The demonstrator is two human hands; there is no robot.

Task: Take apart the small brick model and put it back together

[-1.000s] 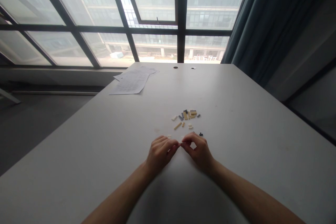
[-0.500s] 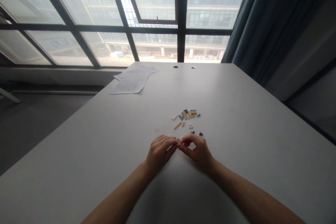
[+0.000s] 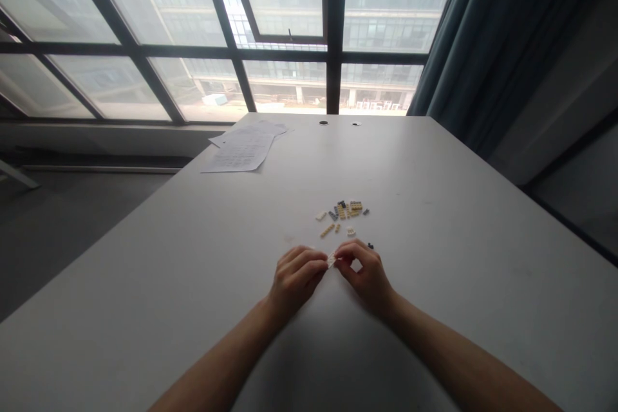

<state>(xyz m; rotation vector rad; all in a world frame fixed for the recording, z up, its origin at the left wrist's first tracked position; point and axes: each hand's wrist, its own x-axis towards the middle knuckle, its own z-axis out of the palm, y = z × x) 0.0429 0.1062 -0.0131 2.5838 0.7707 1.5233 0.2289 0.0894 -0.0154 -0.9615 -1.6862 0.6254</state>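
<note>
Between my two hands is a small white building brick (image 3: 331,260), its studded face partly showing. My left hand (image 3: 298,273) pinches its left side with thumb and fingers. On the other side, the thumb and forefinger of my right hand (image 3: 363,268) close on its right edge. Just beyond the fingers lie a white piece (image 3: 351,232), a tan strip brick (image 3: 327,230) and a small black piece (image 3: 370,246), the last partly behind my right hand. Farther off sits a loose cluster of tan bricks (image 3: 342,211) mixed with grey and dark ones.
The white table (image 3: 193,283) stretches to the window. Printed sheets of paper (image 3: 241,151) lie at its far left. Two cable holes, one of them a dark ring (image 3: 323,123), are near the back edge. A dark blue curtain (image 3: 473,58) hangs at the right.
The white brick has been turned, so its studded face now shows between my fingertips. My right hand has shifted slightly and now covers one of the black pieces.
</note>
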